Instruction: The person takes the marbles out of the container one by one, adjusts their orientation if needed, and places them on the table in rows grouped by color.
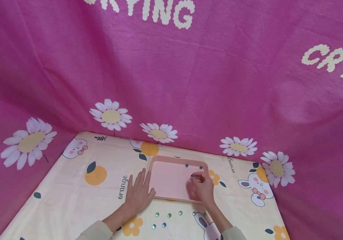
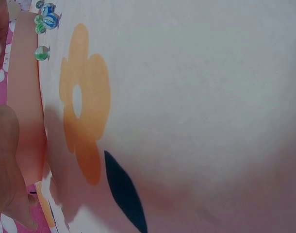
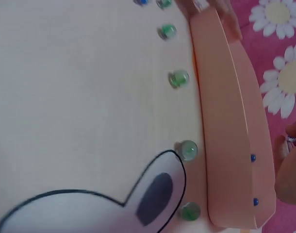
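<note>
A shallow pink tray (image 1: 171, 181) lies on the patterned cloth. My left hand (image 1: 139, 195) rests along its left side with fingers straight, the thumb at the near left corner. Over the right part of the tray, my right hand (image 1: 203, 188) pinches a blue marble (image 1: 192, 175) between thumb and fingertips. Two other blue marbles, one (image 1: 186, 165) left of the other (image 1: 201, 167), sit inside by the far wall. In the right wrist view the right hand (image 3: 291, 170) is partly cut off by the frame's edge.
Several green marbles (image 1: 169, 215) lie in a loose row on the cloth in front of the tray. Nearer to me is a blue marble (image 1: 164, 225), with a bluish-green marble (image 1: 154, 226) beside it. Pink fabric (image 1: 171, 83) with daisies hangs behind and at both sides.
</note>
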Tool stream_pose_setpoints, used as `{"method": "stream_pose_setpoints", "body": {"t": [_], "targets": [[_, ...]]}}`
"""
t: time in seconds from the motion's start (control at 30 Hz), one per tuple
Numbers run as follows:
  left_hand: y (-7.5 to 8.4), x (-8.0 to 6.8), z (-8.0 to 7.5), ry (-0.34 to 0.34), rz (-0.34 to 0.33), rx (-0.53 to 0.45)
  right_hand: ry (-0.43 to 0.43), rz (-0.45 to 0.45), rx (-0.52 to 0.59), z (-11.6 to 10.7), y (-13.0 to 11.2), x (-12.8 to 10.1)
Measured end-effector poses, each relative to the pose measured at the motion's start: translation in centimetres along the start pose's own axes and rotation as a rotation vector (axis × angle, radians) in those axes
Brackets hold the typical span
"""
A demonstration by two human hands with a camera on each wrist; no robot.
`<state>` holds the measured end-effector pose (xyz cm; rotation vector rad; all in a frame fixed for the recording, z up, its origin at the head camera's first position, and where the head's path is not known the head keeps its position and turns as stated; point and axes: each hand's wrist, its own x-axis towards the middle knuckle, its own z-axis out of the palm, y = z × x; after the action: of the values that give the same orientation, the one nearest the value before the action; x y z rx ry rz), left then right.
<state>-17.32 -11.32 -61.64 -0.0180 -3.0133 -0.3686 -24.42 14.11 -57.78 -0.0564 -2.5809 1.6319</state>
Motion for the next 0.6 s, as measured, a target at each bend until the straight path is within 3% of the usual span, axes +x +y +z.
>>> {"method": "stream_pose_setpoints", "body": {"t": [0.33, 0.6], "targets": [[0.0, -0.1, -0.2, 0.001, 0.006, 0.009, -0.118, 0.038, 0.057, -1.4, -0.6, -4.8], [0.0, 0.0, -0.3, 0.01, 0.004, -0.01, -0.217, 0.006, 0.003, -1.5, -0.6, -8.2]]}}
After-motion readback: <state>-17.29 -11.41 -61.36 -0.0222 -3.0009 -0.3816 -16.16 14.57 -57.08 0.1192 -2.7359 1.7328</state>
